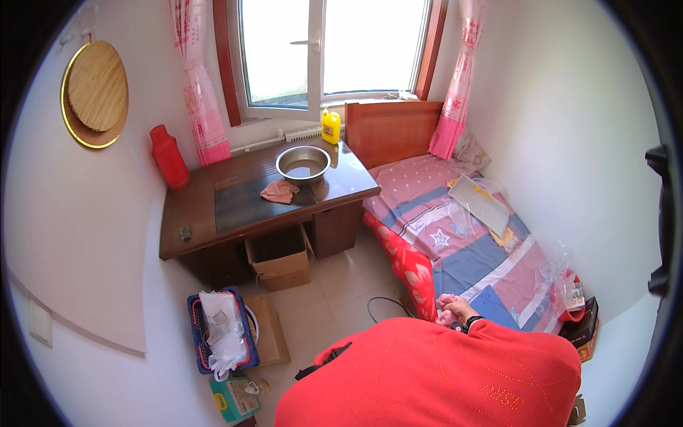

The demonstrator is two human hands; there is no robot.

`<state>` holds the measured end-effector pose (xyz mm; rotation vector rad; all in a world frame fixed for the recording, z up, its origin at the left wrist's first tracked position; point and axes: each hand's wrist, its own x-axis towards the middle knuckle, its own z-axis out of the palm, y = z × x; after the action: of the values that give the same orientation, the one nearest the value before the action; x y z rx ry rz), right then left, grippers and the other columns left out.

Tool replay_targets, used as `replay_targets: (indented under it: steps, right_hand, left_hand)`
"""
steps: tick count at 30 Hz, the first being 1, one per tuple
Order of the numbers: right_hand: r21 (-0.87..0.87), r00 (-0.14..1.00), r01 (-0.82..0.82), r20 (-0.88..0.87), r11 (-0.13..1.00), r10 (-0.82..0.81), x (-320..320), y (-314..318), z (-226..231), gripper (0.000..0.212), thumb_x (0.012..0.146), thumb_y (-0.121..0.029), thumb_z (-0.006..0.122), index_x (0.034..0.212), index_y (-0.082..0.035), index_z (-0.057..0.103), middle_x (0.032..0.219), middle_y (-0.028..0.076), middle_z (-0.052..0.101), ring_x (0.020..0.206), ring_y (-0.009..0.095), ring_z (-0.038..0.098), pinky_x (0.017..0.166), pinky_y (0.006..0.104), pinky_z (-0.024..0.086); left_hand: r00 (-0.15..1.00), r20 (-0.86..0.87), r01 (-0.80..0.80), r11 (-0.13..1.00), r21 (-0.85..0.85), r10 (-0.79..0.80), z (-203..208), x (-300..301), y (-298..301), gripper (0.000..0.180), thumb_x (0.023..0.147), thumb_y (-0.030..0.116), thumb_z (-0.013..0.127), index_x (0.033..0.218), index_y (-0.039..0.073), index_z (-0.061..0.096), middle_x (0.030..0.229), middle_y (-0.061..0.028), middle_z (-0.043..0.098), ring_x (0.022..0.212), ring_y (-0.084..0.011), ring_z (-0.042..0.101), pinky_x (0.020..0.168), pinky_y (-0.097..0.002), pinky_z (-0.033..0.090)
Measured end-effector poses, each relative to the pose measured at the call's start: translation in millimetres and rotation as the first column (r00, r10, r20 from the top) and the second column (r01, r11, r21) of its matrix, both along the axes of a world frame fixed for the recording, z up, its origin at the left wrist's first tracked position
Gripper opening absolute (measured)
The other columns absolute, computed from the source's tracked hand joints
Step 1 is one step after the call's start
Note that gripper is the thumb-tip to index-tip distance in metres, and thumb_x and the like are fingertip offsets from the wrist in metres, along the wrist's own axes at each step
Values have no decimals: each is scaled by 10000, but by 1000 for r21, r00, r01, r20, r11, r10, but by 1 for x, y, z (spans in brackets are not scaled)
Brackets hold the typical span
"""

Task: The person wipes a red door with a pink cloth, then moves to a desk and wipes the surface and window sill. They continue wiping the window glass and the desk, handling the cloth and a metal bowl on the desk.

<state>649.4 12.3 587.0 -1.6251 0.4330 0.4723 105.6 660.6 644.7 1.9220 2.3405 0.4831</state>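
Note:
My right hand (461, 308), with a dark watch on its wrist, is closed on a small crumpled pink cloth (446, 315) at the near edge of the bed (466, 263). Its fingers are partly hidden by the cloth. Just beyond the hand, a flat blue folder-like sheet (492, 304) lies on the patterned bedspread. The red sleeve and top that I wear fill the lower middle of the head view. My left hand does not show; the red top covers that area.
A dark wooden desk (196, 213) bears a metal basin (286, 171) of water, a damp cloth (279, 191), a yellow bottle (331, 127) and a red thermos (170, 158). On the floor are a cardboard box (284, 272) and a blue basket (195, 320). A black cable (371, 302) loops beside the bed.

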Motion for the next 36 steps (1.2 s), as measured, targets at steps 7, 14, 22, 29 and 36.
replay_targets:
  steps: [7, 14, 22, 29, 36]
  right_hand:
    - [61, 999, -20, 34, 998, 18, 5, 1, -14, 289, 753, 150, 579, 990, -12, 615, 956, 80, 684, 856, 187, 689, 717, 325, 563]
    - [26, 1000, 20, -20, 999, -19, -4, -2, -11, 342, 729, 131, 629, 1013, -58, 653, 942, 59, 681, 835, 193, 665, 747, 363, 564]
    - [48, 995, 38, -93, 998, -33, -9, -11, -21, 293, 740, 171, 575, 972, 4, 637, 954, 100, 697, 851, 213, 703, 693, 366, 590]
    - [7, 994, 70, -90, 998, -69, -24, -1, 6, 344, 739, 107, 622, 1038, -58, 661, 985, 56, 698, 874, 177, 669, 771, 349, 556]
    - [-27, 990, 91, -108, 995, -94, -29, -3, 9, 361, 748, 85, 645, 1078, -61, 645, 1001, 69, 694, 886, 197, 676, 775, 378, 571]
  left_hand:
    - [1000, 2, 13, 1000, -5, -13, -1, 6, 2, 559, 737, 199, 640, 1202, -34, 434, 1212, -247, 483, 1206, -462, 458, 973, -555, 436]
    - [999, -2, 34, 999, -8, -34, -1, 12, 5, 555, 743, 211, 634, 1203, -35, 445, 1215, -247, 490, 1207, -457, 465, 976, -549, 437]
    - [999, 4, 53, 999, -6, -53, -3, 22, 4, 550, 751, 226, 628, 1204, -36, 457, 1219, -247, 498, 1208, -451, 472, 980, -542, 438]
    - [998, 3, 70, 997, -8, -70, -2, 27, 5, 547, 757, 238, 622, 1204, -36, 468, 1222, -247, 505, 1209, -446, 478, 983, -536, 439]
    - [997, -3, 83, 996, -11, -83, -4, 32, 2, 545, 763, 251, 616, 1205, -37, 478, 1224, -247, 512, 1211, -441, 484, 986, -530, 439]
